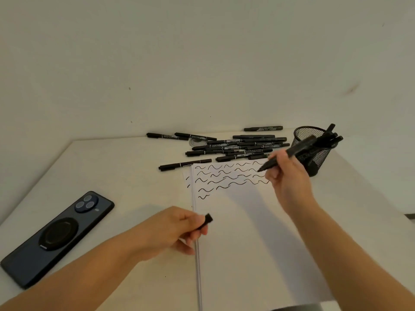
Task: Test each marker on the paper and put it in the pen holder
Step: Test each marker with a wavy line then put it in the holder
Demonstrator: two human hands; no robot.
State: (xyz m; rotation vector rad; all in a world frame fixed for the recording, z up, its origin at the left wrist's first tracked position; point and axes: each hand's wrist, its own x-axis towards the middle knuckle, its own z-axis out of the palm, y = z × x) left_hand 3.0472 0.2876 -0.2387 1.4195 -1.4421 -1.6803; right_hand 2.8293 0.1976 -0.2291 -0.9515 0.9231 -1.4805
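Your right hand (285, 176) grips an uncapped marker (289, 153), tip poised over the paper (247, 221) at its one o'clock corner; your left hand (175, 230) pinches the cap (207, 220). Draw the squiggle lightly beneath the existing rows, recap firmly, then drop it into the pen holder (314, 153) at two o'clock.

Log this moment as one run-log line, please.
right hand: holds uncapped marker | left hand: holds cap | paper: squiggles
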